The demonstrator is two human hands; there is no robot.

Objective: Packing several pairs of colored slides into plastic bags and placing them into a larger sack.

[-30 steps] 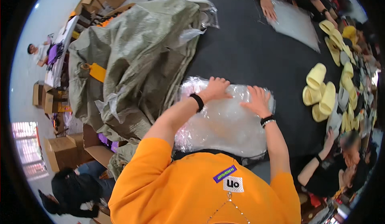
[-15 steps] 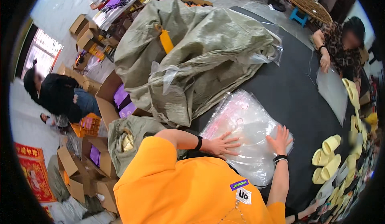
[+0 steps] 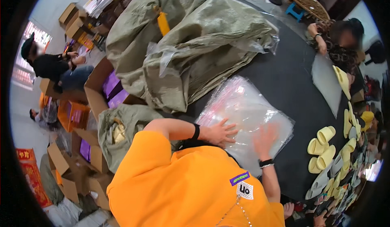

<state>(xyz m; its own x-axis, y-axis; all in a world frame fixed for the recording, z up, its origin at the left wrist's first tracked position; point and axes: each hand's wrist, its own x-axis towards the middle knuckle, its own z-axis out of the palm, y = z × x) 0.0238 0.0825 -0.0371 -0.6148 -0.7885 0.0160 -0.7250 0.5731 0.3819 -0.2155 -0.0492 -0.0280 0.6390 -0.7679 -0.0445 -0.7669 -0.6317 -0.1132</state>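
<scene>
Because the orange shirt [image 3: 183, 190] fills the lower middle of the view, the person's upper arms and the near edge of the black table [image 3: 296, 80] are hidden behind it. The right hand [image 3: 265, 139] is smeared by motion blur, so its fingers are hard to count; it lies flat and spread on the stack of clear plastic bags [image 3: 248, 117], gripping nothing. The left hand [image 3: 219, 132] is sharper, palm down with fingers splayed on the stack's near left edge, likewise pressing rather than clasping. The bags are thin, glossy and crinkled, a squarish pile lying on the dark matte tabletop just right of a large, rumpled grey-green woven sack [image 3: 191, 44]. Pale yellow foam slippers [image 3: 321, 145], rounded and smooth, crowd the table's right rim, where the fisheye bends and cuts them off. Across the table another person's hand [image 3: 313, 30] rests beside a separate clear sheet [image 3: 325, 82].
</scene>
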